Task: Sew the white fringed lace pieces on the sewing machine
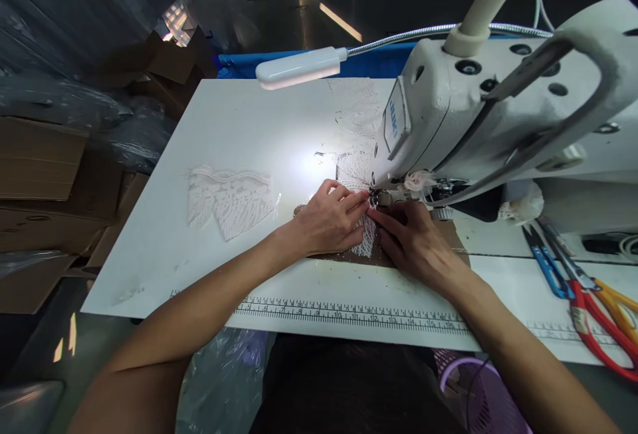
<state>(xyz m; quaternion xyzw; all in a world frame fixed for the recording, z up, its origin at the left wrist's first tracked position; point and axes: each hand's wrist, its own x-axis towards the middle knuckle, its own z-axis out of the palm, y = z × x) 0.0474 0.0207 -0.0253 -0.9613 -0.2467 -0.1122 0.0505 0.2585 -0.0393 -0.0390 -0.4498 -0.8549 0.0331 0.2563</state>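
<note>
A strip of white lace lies under the presser foot of a white sewing machine. My left hand rests palm down over it, fingers stretched toward the needle area and the thumb nearer me. From the other side my right hand reaches in close to the foot, with curled fingers closed at the lace's right edge; some fingertips are hidden. Beneath both hands is a brown sheet. More lace extends behind the foot. Another white lace piece lies to the left.
A white lamp lights the white table. Blue thread snips and red-handled scissors lie at right. A printed ruler runs along the front edge. Cardboard boxes stand left, a purple basket below.
</note>
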